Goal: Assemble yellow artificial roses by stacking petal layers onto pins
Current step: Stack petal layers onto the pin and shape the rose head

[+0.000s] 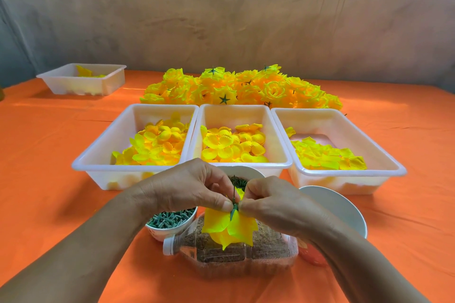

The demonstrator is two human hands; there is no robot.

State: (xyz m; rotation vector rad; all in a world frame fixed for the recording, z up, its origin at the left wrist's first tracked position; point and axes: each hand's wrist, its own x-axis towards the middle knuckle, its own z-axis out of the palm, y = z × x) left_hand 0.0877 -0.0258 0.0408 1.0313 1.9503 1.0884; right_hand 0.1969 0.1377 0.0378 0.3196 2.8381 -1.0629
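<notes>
Both hands meet at the centre front over a thin green pin (233, 192) that stands upright between them. My left hand (194, 186) and my right hand (273, 200) each pinch it with thumb and fingertips at a small green piece (234, 211) on the pin. Yellow petal layers (229, 229) hang below the fingers. Three white trays hold loose yellow petals: left tray (98, 152), middle tray (242, 163), right tray (384, 157). A heap of finished yellow roses (242, 88) lies behind them.
A small bowl of green tubes (172, 219) sits under my left wrist. A cut plastic bottle with brown filling (236, 253) lies in front. A white bowl (337, 206) stands at right, another bowl (242, 171) behind the hands, a fourth tray (83, 79) far left. An orange cloth (49, 155) covers the table.
</notes>
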